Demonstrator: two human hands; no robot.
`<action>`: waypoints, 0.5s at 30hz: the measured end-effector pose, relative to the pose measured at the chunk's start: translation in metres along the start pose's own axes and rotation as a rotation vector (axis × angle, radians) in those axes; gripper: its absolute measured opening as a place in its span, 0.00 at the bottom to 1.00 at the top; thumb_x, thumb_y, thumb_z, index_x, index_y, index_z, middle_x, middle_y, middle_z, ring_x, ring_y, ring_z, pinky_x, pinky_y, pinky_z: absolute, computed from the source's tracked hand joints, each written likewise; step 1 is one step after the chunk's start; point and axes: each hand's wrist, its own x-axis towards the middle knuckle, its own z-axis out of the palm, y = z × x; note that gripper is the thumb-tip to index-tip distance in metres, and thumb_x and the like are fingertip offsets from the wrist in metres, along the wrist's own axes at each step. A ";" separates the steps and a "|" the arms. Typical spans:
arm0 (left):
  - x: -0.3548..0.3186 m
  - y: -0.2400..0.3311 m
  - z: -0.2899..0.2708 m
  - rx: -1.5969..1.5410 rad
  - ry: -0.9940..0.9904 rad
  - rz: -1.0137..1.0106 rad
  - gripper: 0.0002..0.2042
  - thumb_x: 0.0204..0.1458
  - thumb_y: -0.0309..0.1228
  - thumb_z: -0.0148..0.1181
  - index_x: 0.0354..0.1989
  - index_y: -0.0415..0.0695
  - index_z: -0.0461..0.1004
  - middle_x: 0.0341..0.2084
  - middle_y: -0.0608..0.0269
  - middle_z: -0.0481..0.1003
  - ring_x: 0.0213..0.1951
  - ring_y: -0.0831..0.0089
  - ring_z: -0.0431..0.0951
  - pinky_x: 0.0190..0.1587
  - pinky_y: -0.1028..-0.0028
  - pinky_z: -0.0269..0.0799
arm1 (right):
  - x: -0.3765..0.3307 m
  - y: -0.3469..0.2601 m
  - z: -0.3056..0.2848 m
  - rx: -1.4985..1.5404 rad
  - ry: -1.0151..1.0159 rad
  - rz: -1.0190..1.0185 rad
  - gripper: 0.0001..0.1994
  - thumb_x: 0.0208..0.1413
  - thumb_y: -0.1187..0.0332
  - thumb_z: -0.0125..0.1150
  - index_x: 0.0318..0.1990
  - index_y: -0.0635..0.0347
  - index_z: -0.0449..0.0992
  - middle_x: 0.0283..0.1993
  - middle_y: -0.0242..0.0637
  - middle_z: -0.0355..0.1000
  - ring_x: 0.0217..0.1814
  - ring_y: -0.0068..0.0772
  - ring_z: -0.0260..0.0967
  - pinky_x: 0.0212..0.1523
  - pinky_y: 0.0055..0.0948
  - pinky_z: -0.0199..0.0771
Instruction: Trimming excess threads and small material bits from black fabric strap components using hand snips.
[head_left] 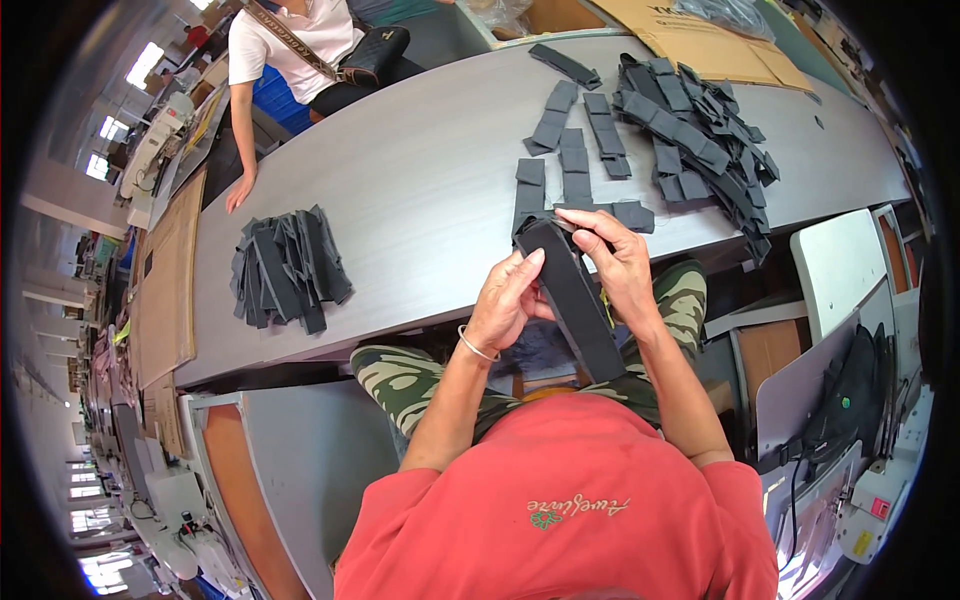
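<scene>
Head view: the left hand [503, 303] pinches a dark fabric strip [580, 315] under its thumb, fingers curled; the right hand [622, 262] has fingertips drawn together at its far end — whether on a tool, I cannot tell. The step looks like close work there — next seems to call for a steady left pinch. Loose strips [575, 165] lie just beyond both hands.

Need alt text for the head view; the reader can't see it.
A left hand grips a long dark strip at a grey table; the right hand is at the strip's far end. A bundle of dark pieces lies at left, a larger heap at upper right; another person is opposite.
</scene>
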 end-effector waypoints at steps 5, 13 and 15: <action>0.003 -0.001 -0.001 -0.020 -0.021 -0.013 0.17 0.61 0.38 0.44 0.50 0.37 0.65 0.38 0.56 0.74 0.37 0.69 0.78 0.35 0.64 0.81 | 0.000 0.002 -0.003 -0.006 -0.004 -0.024 0.13 0.54 0.74 0.54 0.47 0.60 0.76 0.34 0.33 0.72 0.36 0.22 0.67 0.40 0.20 0.66; 0.007 -0.005 0.005 -0.030 -0.024 -0.043 0.15 0.61 0.38 0.44 0.48 0.38 0.66 0.36 0.58 0.74 0.34 0.71 0.79 0.32 0.67 0.81 | -0.004 -0.003 -0.007 0.031 0.020 0.016 0.12 0.54 0.76 0.52 0.46 0.61 0.76 0.35 0.33 0.72 0.37 0.22 0.67 0.42 0.21 0.67; 0.010 -0.011 0.000 0.009 0.018 -0.040 0.14 0.61 0.37 0.46 0.45 0.39 0.67 0.34 0.59 0.75 0.31 0.73 0.79 0.28 0.72 0.80 | -0.008 -0.001 -0.011 0.126 0.027 0.087 0.12 0.55 0.76 0.52 0.46 0.60 0.77 0.40 0.34 0.74 0.42 0.24 0.69 0.46 0.22 0.67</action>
